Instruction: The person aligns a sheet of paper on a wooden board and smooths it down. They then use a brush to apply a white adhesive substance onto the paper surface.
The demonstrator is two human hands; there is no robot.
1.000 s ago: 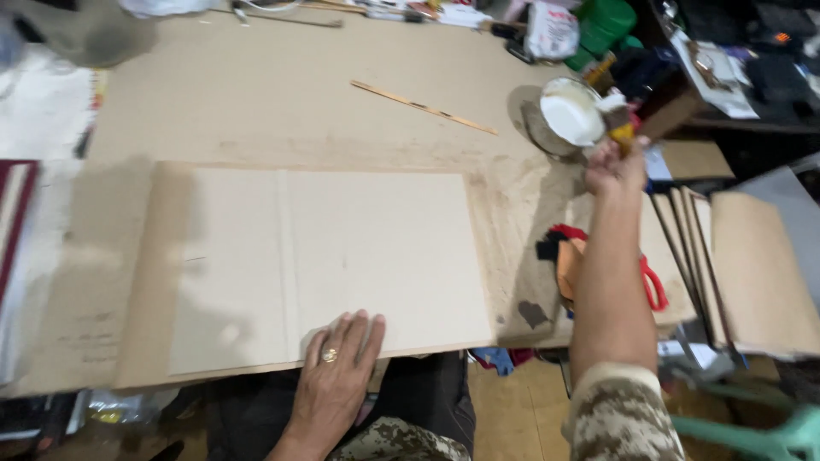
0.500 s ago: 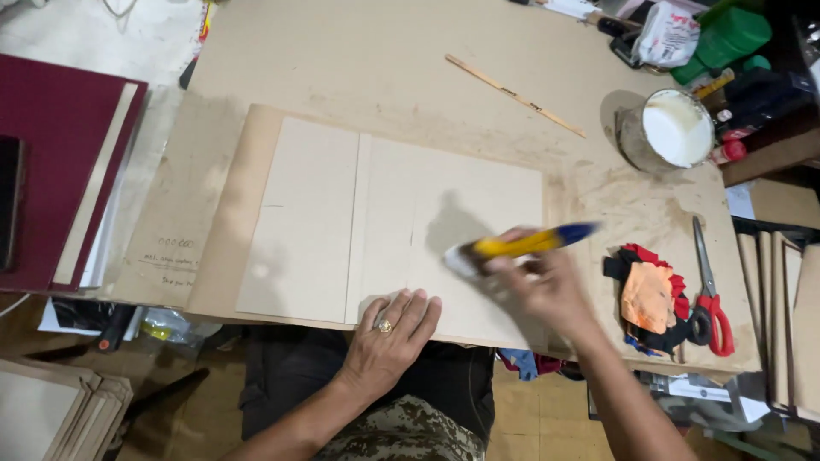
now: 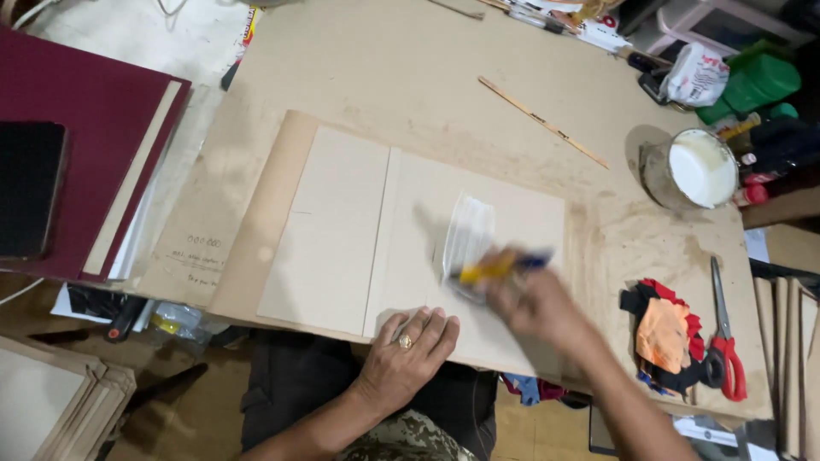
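Since half a second ago, brush [image 3: 500, 266] sits lower on the right board [image 3: 512, 213], a white glue streak [image 3: 468, 237] now beside it. Right hand [image 3: 534, 303], blurred, fingers closed round the yellow handle. Left hand [image 3: 410, 354] flat, open, pressing the board's near edge, holding nothing. Left board [image 3: 329, 226] adjoins. Glue pot [image 3: 700, 168] far right; scissors [image 3: 724, 341] and rags [image 3: 662, 333] nearer.

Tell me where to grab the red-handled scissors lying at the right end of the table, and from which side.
Probably best to take the red-handled scissors by the red loops at the near end, coming from the table's front edge. The blades point away from the person, and the loops lie beside the orange and red cloth pile, free to hook.
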